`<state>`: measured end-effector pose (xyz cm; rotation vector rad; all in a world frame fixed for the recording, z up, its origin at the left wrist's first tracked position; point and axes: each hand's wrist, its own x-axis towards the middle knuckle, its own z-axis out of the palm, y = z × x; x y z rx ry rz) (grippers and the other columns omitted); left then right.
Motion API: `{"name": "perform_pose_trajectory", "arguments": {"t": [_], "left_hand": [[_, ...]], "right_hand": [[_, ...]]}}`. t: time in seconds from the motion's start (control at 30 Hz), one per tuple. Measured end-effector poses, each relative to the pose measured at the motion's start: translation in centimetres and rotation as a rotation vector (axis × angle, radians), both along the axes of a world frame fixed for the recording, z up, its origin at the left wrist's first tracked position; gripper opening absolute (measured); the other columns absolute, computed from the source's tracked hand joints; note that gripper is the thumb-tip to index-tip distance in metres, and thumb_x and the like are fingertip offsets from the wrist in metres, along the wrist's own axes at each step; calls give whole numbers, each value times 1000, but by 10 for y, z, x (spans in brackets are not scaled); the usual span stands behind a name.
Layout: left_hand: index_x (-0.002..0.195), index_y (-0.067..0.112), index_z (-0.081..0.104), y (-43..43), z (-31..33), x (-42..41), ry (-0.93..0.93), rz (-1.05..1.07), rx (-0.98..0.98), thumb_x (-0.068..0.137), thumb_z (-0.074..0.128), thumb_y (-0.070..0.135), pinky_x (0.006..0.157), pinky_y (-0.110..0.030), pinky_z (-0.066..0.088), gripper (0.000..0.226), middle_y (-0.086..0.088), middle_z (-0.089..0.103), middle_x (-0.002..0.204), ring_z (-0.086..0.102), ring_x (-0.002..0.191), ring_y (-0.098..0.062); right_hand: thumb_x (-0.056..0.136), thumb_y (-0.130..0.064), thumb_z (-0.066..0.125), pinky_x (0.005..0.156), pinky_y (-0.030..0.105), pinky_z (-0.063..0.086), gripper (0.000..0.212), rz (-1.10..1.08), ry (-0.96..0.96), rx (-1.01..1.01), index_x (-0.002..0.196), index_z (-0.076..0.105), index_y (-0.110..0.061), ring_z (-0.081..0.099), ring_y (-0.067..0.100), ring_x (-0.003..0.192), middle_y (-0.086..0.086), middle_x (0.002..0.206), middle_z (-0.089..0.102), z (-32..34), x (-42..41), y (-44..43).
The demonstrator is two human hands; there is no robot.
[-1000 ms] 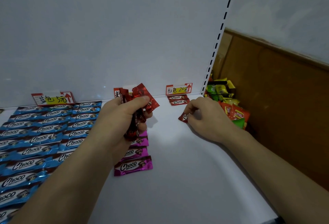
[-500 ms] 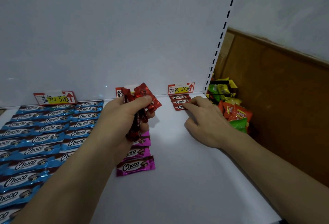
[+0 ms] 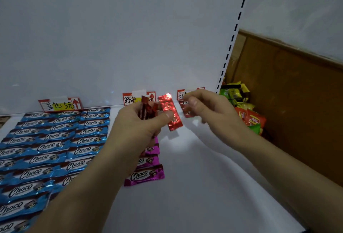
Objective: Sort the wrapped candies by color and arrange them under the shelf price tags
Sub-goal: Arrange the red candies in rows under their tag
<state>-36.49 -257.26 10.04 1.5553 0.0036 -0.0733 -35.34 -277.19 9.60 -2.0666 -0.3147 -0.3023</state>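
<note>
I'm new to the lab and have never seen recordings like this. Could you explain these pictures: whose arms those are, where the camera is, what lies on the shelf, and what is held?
No machine here: these are a person's two bare hands. Every picture comes from one wide-angle camera worn on the head, looking forward and down. On the white shelf lie rows of blue candies under the left tag, a column of pink candies under the middle tag, and a few placed red candies under the right tag. The left hand grips a red bundle of candies. The right hand hovers beside it; it is blurred, so I cannot tell whether it pinches anything. Snack packets sit past the shelf's right edge.
</note>
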Motion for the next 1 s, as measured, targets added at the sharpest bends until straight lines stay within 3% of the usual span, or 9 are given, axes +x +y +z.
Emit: {"name": "perform_pose_trajectory", "arguments": {"t": [0.1, 0.23, 0.3, 0.37, 0.43, 0.53, 0.67, 0.8, 1.0], "left_hand": [[92, 18, 71, -4, -2, -1, -125, -35, 148, 80, 82, 20, 49, -14, 42, 16, 13, 64, 59, 56, 49, 1], [94, 20, 71, -4, -5, 0, -88, -40, 221, 84, 79, 20, 49, -20, 48, 13, 7, 66, 69, 58, 53, -2], [99, 16, 70, -4, -4, 2, 10, -38, 107, 89, 74, 16, 44, -20, 42, 11, 1, 60, 70, 51, 53, -8], [105, 10, 67, -4, -1, 4, 146, -36, -100, 93, 67, 10, 39, -19, 35, 12, -2, 53, 71, 44, 51, -9], [108, 6, 62, -4, 4, 6, 260, -41, -310, 94, 55, 1, 35, -18, 29, 17, -3, 49, 73, 39, 50, -10], [110, 2, 58, -3, 8, 4, 335, -75, -477, 88, 40, -3, 34, -17, 27, 29, -4, 45, 73, 36, 50, -10], [115, -1, 62, -5, 9, 3, 320, -41, -478, 96, 46, 1, 38, -21, 44, 25, -8, 55, 74, 65, 54, -16], [116, -2, 64, -8, 12, -2, 335, -43, -478, 103, 51, 7, 57, -35, 62, 20, -14, 58, 91, 76, 83, -35], [117, 2, 67, -6, 12, -2, 318, -8, -429, 101, 57, 12, 59, -35, 62, 21, -16, 55, 106, 76, 80, -33]], "right_hand": [[95, -14, 65, 61, 26, 49, 18, 164, 167, 209, 112, 71, -11, 66, 11, 73, 2, 82, 72, 12, -11, 13], [88, 2, 71, 64, 19, 51, 26, 57, 103, 195, 97, 74, -22, 67, 6, 71, -1, 80, 75, 3, -11, 4], [87, -4, 74, 67, 16, 49, 25, -99, -185, -69, 95, 75, -27, 65, 2, 74, -13, 79, 73, 0, -7, -17], [91, -18, 71, 70, 20, 49, 12, -116, -416, -563, 100, 78, -24, 61, 5, 79, -11, 87, 73, -6, -8, -37], [93, -24, 68, 73, 34, 54, 15, -45, -359, -857, 105, 78, -22, 61, 15, 88, -6, 94, 72, -21, -11, -50], [94, -15, 66, 79, 32, 54, 20, -60, -295, -759, 110, 77, -19, 61, 15, 94, -4, 100, 71, -38, -21, -56], [93, -4, 62, 78, 3, 40, 23, -225, -265, -519, 107, 76, -14, 56, 1, 91, -5, 102, 71, -32, -24, -57], [98, -19, 51, 91, 19, 45, 32, -60, -88, -730, 125, 69, -23, 54, 5, 106, -9, 116, 63, -35, -21, -46], [100, -27, 38, 95, 39, 50, 42, -91, -86, -833, 138, 55, -24, 52, 15, 120, -6, 134, 56, -42, -15, -37]]}}
